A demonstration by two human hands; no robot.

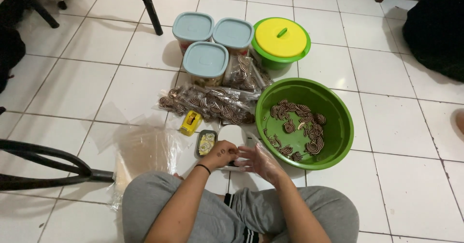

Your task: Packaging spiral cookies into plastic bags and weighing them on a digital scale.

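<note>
Head view: person sits cross-legged on the white tiled floor (411, 185).
Left hand (221, 154): fingers curled, seemingly closed on the edge of a clear plastic bag (241, 139) held just above the knees; the exact grip I cannot tell.
Right hand (261, 162): inside a thin clear glove, fingers spread half open, touching the same bag.
Green basin (338, 127): just right of the hands, spiral brown-and-cream cookies (299, 127) loose inside.
Packed cookie bags (212, 103): lying ahead of the hands.
Yellow tape dispenser (190, 122): left of the bags, beside a small dark tray (206, 144).
Three blue-lidded tubs (207, 59): farther back, next to a green pot with yellow lid (281, 37).
Stack of clear bags (145, 151): by the left knee.
</note>
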